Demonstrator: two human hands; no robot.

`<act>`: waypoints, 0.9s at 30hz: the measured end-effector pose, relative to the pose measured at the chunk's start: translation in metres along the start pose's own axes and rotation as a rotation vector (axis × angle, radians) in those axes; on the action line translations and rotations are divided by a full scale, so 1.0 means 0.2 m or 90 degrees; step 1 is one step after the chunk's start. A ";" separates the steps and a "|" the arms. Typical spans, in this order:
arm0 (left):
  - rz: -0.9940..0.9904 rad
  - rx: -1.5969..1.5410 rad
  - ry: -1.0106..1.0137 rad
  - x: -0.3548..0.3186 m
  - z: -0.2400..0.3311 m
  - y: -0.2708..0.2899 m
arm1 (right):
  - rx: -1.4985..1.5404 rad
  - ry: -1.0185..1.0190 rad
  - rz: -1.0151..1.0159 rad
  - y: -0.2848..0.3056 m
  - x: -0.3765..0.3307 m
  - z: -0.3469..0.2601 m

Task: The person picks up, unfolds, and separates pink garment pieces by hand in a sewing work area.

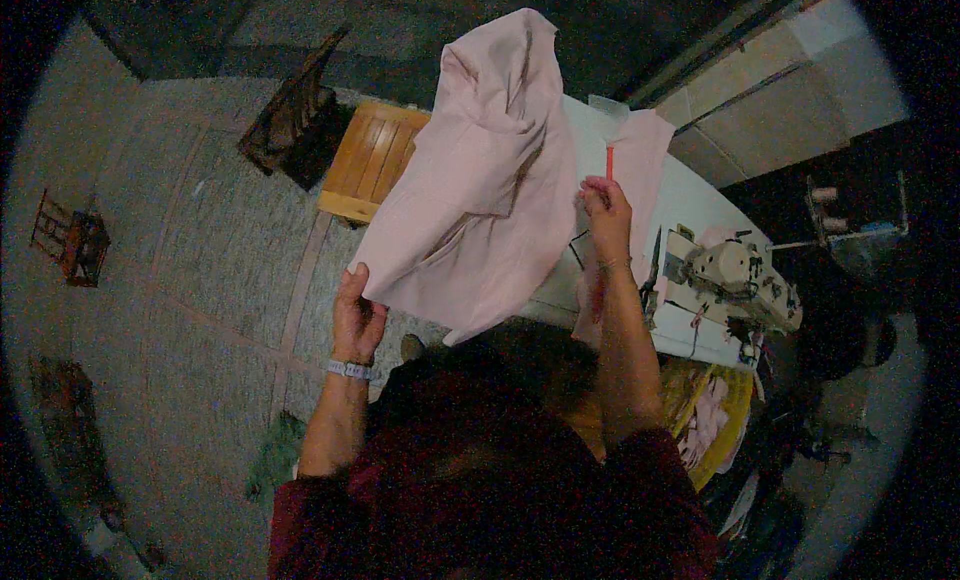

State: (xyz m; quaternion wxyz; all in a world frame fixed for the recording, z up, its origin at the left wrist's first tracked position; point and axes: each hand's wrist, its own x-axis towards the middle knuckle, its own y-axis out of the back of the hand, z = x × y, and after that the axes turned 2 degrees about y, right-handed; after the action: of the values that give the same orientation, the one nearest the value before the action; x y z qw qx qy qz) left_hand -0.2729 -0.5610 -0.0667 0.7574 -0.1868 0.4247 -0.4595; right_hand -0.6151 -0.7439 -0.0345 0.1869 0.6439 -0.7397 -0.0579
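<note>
Pink cloth (490, 210) hides much of the white table (688, 202), the stool's (372, 150) R side & some of the person's L fingertips (L hand (356, 320)), while the R hand (608, 215) covers the lower end of a red stick (610, 163), exact type unclear. Sewing machine's (738, 265) small parts too dim/tiny to read; far chair (85, 250) likewise lacks detail, & clutter at lower R is lost in the dark. Dark-red top (650, 480) is cut by the bottom edge & the yellow container (712, 464) is partly hidden behind the R sleeve.
</note>
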 end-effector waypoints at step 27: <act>0.094 -0.088 -0.113 0.01 0.07 0.01 | -0.108 0.435 -0.370 -0.57 0.33 -0.75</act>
State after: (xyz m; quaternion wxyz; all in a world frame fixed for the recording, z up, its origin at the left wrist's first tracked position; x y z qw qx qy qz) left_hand -0.2592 -0.5635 -0.0613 0.8089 -0.2466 0.3994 -0.3541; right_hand -0.4636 -0.8038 0.0809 0.4484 0.7893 -0.4167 0.0473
